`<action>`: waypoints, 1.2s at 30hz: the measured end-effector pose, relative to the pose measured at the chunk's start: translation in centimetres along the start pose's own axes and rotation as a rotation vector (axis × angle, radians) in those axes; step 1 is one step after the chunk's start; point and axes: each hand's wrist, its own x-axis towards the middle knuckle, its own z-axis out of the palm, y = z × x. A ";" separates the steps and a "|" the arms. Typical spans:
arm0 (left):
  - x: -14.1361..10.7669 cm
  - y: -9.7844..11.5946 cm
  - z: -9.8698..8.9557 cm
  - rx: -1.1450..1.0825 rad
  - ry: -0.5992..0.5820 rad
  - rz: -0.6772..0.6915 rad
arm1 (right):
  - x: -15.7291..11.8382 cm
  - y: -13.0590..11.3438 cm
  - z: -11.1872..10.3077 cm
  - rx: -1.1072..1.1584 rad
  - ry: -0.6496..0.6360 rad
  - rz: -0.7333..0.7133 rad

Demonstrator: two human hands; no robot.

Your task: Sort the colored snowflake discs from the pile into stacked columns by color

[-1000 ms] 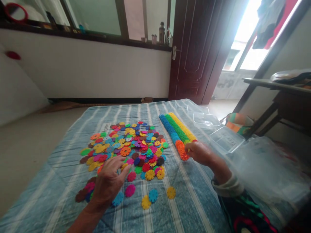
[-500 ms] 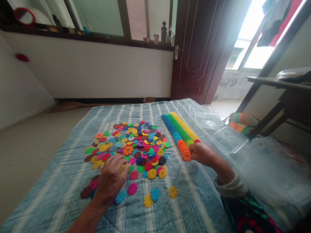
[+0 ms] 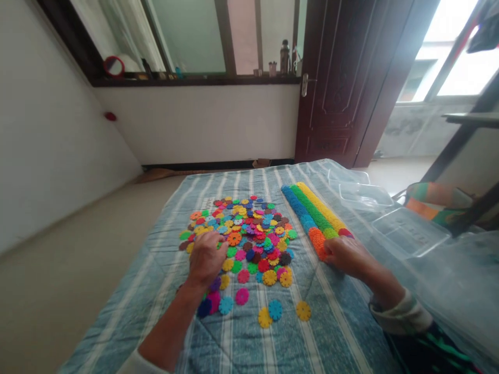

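A loose pile of colourful plastic snowflake discs (image 3: 268,235) lies spread over the striped bedsheet (image 3: 327,332). My left hand (image 3: 206,259) is down at the pile's left side, fingers curled and thumb close to them; whatever they pinch is hidden. To the right, discs stand packed face to face in long rows: a blue row ending in orange discs (image 3: 316,240), a green row (image 3: 312,212) and a yellow row (image 3: 317,205). My right hand (image 3: 346,254) is closed at the near end of the orange discs, its fingertips against them and partly hidden.
Clear plastic boxes (image 3: 411,232) sit along the bed's right side, beside a clear plastic bag (image 3: 460,280). Some single discs, such as a yellow one (image 3: 303,310), lie nearer me. A dark red door (image 3: 335,78) stands beyond the bed.
The view has turned left, so everything sits further right. My left hand has drawn its fingers together over the pile. My right hand now covers part of the orange end.
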 end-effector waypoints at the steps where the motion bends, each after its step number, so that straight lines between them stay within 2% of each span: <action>1: 0.4 -0.1 0.1 0.033 -0.022 -0.020 | 0.0 0.1 0.1 0.007 -0.015 0.005; 5: 1.1 0.1 0.8 0.132 -0.118 -0.085 | 0.2 0.3 0.1 0.005 -0.118 0.038; 8: 0.8 0.4 1.6 0.185 -0.099 -0.091 | 0.2 0.4 0.0 -0.010 -0.160 0.044; 11: 0.5 0.6 2.2 0.206 -0.060 -0.073 | 0.1 0.3 -0.1 0.000 -0.155 0.024; 15: 0.4 0.5 2.7 0.144 -0.066 -0.073 | -0.1 0.2 -0.1 0.038 -0.135 0.010; 21: 0.5 1.0 1.8 -0.098 -0.005 -0.065 | -0.4 -0.5 -0.5 0.217 -0.004 -0.036; 24: 0.3 2.7 0.8 -0.304 -0.026 -0.073 | -0.5 -1.8 -0.4 0.368 0.054 -0.093; 29: -0.4 6.8 -0.5 -0.607 -0.188 -0.144 | -0.6 -4.4 0.8 0.583 0.085 -0.176; 33: -1.2 9.5 -0.8 -0.705 -0.280 -0.149 | -0.7 -5.8 1.3 0.723 0.115 -0.135; 36: -1.9 10.9 -0.9 -0.729 -0.327 -0.083 | -0.7 -6.7 1.5 0.814 0.135 -0.155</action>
